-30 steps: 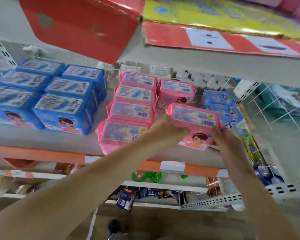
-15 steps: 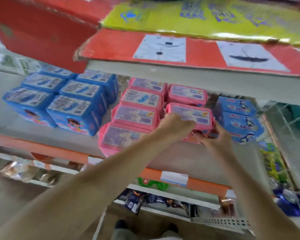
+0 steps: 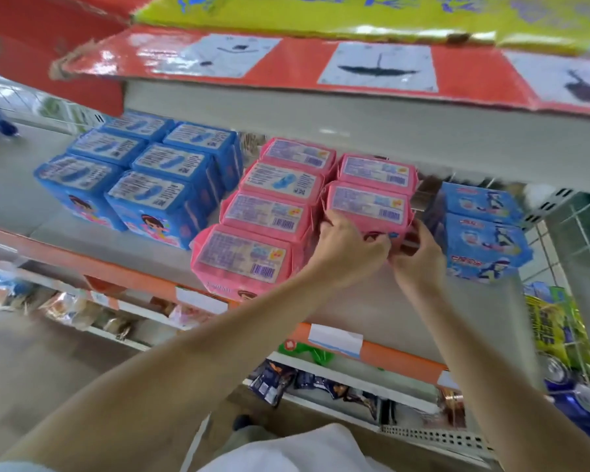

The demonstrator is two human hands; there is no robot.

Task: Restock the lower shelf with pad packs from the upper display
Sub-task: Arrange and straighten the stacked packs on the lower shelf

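Note:
A pink pad pack [image 3: 367, 207] stands on the grey shelf [image 3: 372, 301], right behind another pink pack [image 3: 377, 170] at the back. My left hand [image 3: 349, 248] grips its left front corner and my right hand [image 3: 418, 255] grips its lower right corner. Both sets of fingers curl round the pack's front. To its left runs a row of several pink packs [image 3: 263, 212], the nearest one [image 3: 242, 257] at the shelf's front edge.
Several blue pad packs [image 3: 143, 172] fill the shelf's left part. Light-blue packs [image 3: 481, 240] stand to the right of my hands. The upper shelf's red and yellow edge [image 3: 286, 56] hangs overhead. Lower shelves [image 3: 321, 379] hold snack bags. A wire rack [image 3: 576, 233] borders the right.
Both hands have carried the pink pack away from me into the shelf, setting it behind the front gap against the rear pink pack. The camera view has tilted upward.

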